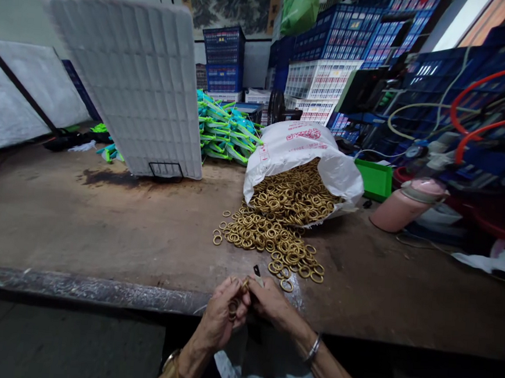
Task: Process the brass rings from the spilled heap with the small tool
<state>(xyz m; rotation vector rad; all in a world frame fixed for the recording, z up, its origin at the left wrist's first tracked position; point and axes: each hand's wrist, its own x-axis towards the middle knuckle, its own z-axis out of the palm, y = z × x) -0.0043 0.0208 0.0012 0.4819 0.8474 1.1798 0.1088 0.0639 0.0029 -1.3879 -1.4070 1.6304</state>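
Observation:
My left hand (220,312) is closed round brass-coloured rings (233,309), with one ring pinched up at its fingertips. Meeting it there, my right hand (267,301) is also closed and grips a small knife (257,273); its dark, flat end pokes up past the fingers. Both hands are together at the table's front edge. Just beyond them lies a loose heap of brass-coloured rings (270,232), spilling from the mouth of a white woven sack (302,137) tipped on its side.
A grey ribbed panel (133,86) stands upright on the brown table (100,235). Behind it are bundled green and blue pieces (226,129). To the right are a green tray (373,180), a pink bottle (408,204) and orange hoses (461,141). Stacked crates (330,35) fill the back.

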